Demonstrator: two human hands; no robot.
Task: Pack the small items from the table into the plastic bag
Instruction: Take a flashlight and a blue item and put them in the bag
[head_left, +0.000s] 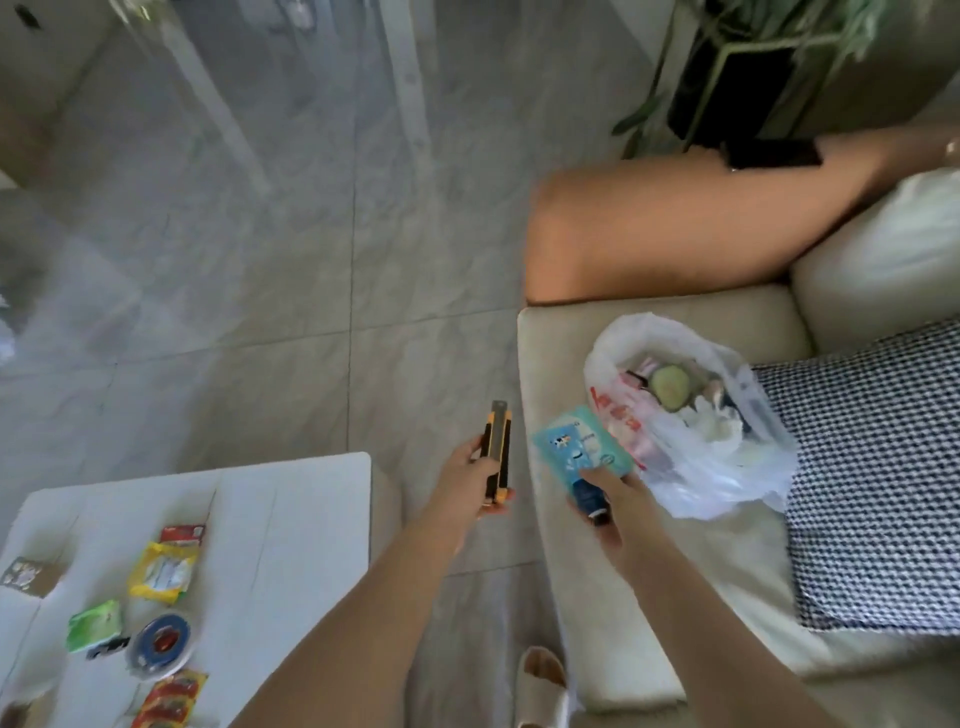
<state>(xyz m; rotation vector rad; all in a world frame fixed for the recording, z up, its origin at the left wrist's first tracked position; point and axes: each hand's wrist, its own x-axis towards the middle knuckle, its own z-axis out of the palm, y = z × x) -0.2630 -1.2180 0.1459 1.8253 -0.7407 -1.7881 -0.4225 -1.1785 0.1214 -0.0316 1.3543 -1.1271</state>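
Observation:
A white plastic bag (711, 457) with red print lies open on the cream sofa seat (571, 597), several items inside it. My left hand (470, 480) grips a yellow and black utility knife (497, 449), held over the floor between table and sofa. My right hand (618, 501) holds a light blue packet (579, 447) and a small dark blue bottle (589, 499) just left of the bag's mouth. On the white table (291, 519) at lower left lie a yellow sachet (163, 571), a green packet (95, 626), a blue tape roll (161, 640) and red packets (174, 699).
Another person's bare leg (675, 228) rests on the sofa beyond the bag, a black phone (774, 153) on it. A checked cushion (872, 478) lies right of the bag. A plant stand (737, 78) is at the back, a slipper (543, 686) on the grey floor.

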